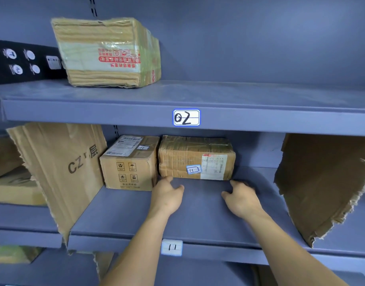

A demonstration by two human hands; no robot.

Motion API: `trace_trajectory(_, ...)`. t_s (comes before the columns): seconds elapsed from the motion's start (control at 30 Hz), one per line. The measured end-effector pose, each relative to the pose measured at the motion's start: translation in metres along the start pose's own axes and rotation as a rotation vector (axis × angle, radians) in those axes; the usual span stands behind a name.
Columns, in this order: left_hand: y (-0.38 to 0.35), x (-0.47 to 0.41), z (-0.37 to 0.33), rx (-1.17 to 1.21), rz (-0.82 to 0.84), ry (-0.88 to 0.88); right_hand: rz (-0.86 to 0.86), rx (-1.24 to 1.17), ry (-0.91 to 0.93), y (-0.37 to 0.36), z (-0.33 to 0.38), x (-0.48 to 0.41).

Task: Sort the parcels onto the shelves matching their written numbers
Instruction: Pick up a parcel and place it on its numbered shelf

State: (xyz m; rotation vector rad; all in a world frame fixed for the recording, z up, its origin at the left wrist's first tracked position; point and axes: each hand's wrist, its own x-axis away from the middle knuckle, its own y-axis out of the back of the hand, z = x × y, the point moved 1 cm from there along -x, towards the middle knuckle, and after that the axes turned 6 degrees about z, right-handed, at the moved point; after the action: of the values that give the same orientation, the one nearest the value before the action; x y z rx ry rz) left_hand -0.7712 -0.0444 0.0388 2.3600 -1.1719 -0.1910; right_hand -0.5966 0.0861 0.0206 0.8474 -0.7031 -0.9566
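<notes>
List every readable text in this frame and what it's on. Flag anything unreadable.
"02": upper shelf label
"11": lower shelf label
"11": sticker on the taped parcel
"CZ" and "层": cardboard divider
Too small or blurred: the small sticker and shipping label on the printed box, the taped parcel's shipping label, the upside-down red print on the top parcel, the icons on the black box.
</notes>
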Motion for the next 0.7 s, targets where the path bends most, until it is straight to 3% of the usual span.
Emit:
trace_trajectory(0.43, 0.003, 0.095, 0.017, -0.428, 0.216, -0.249, -0.085, 0.14, 0.019, -0.023, 0.001, 0.126)
trace_trajectory(0.7, -0.02, 0.164, 0.027, -0.401, 0.256, -0.534, -0.185, 0.157, -0.033, -0.043, -0.014, 0.214)
